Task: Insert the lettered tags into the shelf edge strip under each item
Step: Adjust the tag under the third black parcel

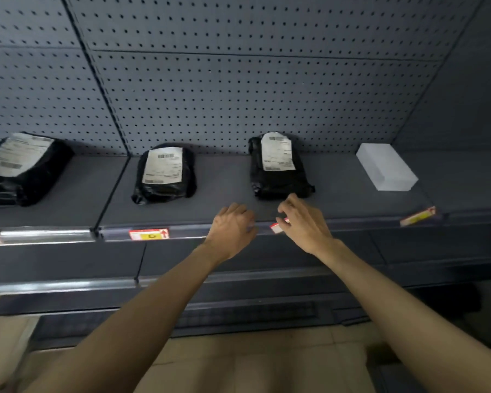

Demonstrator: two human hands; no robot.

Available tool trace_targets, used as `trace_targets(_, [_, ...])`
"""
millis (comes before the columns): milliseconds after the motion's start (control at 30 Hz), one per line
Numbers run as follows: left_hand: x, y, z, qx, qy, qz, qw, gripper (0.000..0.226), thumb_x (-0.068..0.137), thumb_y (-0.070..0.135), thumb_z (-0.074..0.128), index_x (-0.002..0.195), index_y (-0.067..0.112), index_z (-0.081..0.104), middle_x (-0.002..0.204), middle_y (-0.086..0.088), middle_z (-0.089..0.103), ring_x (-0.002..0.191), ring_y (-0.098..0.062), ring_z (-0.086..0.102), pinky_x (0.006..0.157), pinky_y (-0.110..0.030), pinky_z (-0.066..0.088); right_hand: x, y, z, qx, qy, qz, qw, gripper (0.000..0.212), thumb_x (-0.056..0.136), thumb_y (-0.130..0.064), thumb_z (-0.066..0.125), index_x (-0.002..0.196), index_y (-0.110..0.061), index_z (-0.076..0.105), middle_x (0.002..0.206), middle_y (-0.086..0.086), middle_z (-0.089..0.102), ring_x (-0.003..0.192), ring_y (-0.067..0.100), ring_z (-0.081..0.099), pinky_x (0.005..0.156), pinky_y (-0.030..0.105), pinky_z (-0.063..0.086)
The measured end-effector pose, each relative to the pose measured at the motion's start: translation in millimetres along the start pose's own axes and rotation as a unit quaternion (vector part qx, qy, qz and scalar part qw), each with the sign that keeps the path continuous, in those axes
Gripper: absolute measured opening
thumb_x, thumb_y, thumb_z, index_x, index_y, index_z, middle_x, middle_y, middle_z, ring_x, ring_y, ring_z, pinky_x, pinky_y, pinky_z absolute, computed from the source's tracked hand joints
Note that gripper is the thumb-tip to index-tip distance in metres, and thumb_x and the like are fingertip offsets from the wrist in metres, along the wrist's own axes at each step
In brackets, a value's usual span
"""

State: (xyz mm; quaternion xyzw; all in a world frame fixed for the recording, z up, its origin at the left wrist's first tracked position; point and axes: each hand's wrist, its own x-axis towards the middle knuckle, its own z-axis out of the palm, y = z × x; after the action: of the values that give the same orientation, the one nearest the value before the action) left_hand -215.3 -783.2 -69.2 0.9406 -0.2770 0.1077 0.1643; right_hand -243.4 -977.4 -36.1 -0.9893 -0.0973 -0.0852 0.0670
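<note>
Along the dark grey metal shelf's clear plastic edge strip (187, 232), below the middle black plastic-wrapped parcel (279, 168), the right hand (304, 222) pinches a small red-bordered tag (277, 228) at the channel, which probably needs seating squarely, while the left hand (231, 231), fingers curled and seemingly empty, steadies the strip.

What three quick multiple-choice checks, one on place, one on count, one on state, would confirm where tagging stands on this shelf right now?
1. Where is the white rectangular plastic box?
A. Far right of the shelf
B. Far left
C. On the floor

2. How many black plastic-wrapped parcels with white labels lie on the shelf?
A. One
B. Three
C. Five

3. What is the right hand doing?
A. Lifting a parcel
B. Hanging clear of the shelf
C. Holding a small red-and-white tag at the clear shelf edge strip

Answers: 1 A, it sits right of all parcels. 2 B, parcels at left, middle and right. 3 C, its fingers pinch the tag against the strip.
</note>
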Motion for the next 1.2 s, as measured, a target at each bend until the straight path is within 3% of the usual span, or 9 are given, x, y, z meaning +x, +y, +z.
trace_targets(233, [17.3,49.2,25.8,0.015,-0.016,-0.048,0.999,0.021,0.088,0.024,0.059,0.104,0.013,0.065,0.106,-0.007,0.064,0.103,-0.026,0.053,0.087,-0.037,0.045,-9.0,50.2,2.6,0.024,0.022,-0.059,0.998,0.009,0.094,-0.015,0.058,0.098,-0.008,0.061,0.1,0.006,0.056,0.079,0.02,0.058,0.061,0.035,0.054])
trace_targets(433, [26.1,66.6,35.9,-0.008,0.031,-0.112,0.993,0.012,0.09,0.016,0.06,0.087,0.01,0.069,0.096,-0.008,0.064,0.093,-0.028,0.055,0.082,-0.037,0.044,-10.5,61.0,11.0,0.034,0.021,-0.066,0.997,0.006,0.094,-0.012,0.055,0.092,-0.008,0.059,0.096,0.005,0.055,0.076,0.02,0.057,0.059,0.036,0.053])
trace_targets(633, [25.7,67.1,32.9,0.053,0.045,-0.053,0.996,0.016,0.092,0.013,0.055,0.084,0.008,0.068,0.089,-0.01,0.063,0.086,-0.03,0.055,0.073,-0.04,0.044,-14.6,69.4,21.3,0.035,0.004,-0.042,0.999,0.007,0.091,-0.005,0.059,0.085,-0.004,0.062,0.093,0.009,0.052,0.073,0.023,0.054,0.059,0.042,0.054])
trace_targets(833, [28.0,59.9,32.2,0.071,0.004,-0.037,0.997,0.014,0.091,0.013,0.055,0.089,0.009,0.068,0.095,-0.009,0.065,0.092,-0.028,0.056,0.078,-0.037,0.044,-15.7,63.1,29.4,0.049,0.012,-0.03,0.998,0.007,0.09,-0.01,0.06,0.087,-0.005,0.063,0.094,0.008,0.055,0.077,0.023,0.057,0.064,0.039,0.054])
trace_targets(967, [33.3,65.6,26.5,0.016,0.001,-0.036,0.999,0.012,0.086,0.024,0.056,0.09,0.015,0.062,0.092,-0.004,0.063,0.091,-0.024,0.056,0.08,-0.036,0.046,-19.7,73.7,20.1,0.045,0.049,-0.038,0.997,0.019,0.092,-0.027,0.059,0.095,-0.009,0.063,0.093,0.004,0.061,0.081,0.019,0.059,0.062,0.034,0.053])
trace_targets(1200, [57.9,111.1,29.1,-0.009,0.0,-0.016,1.0,0.018,0.085,0.034,0.058,0.08,0.016,0.059,0.084,-0.002,0.062,0.085,-0.024,0.058,0.079,-0.035,0.046,-41.4,139.6,-4.4,0.005,0.067,-0.021,0.998,0.031,0.091,-0.04,0.058,0.095,-0.01,0.063,0.092,0.005,0.061,0.083,0.02,0.059,0.062,0.028,0.046])
